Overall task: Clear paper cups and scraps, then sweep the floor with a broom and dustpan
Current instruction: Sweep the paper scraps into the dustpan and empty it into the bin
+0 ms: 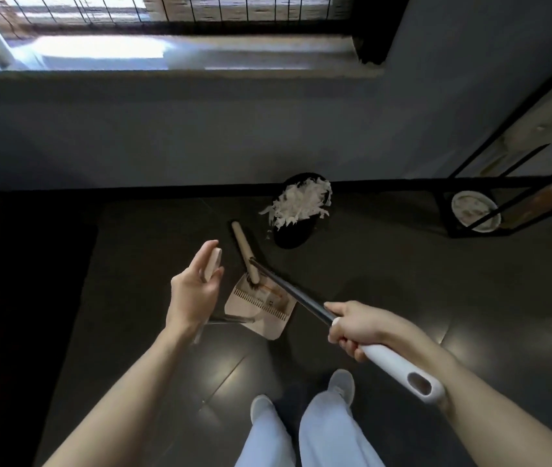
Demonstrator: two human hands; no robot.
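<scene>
My right hand point(352, 328) grips the broom point(288, 288) where its black pole meets the white handle end. The broom's head point(244, 251) rests at the mouth of the beige dustpan point(261, 305) on the dark floor. My left hand point(193, 291) holds the top of the dustpan's upright handle point(213, 264), fingers loosely curled around it. Just beyond the broom, a black bin point(293, 230) stands heaped with white paper scraps point(298, 203). A few scraps lie on the floor beside the bin.
A paper cup point(475, 210) sits on the floor inside a black metal frame point(469, 193) at the right. A grey wall with a window ledge runs across the back. A dark seat edge is at the left. My feet point(301, 396) are below the dustpan.
</scene>
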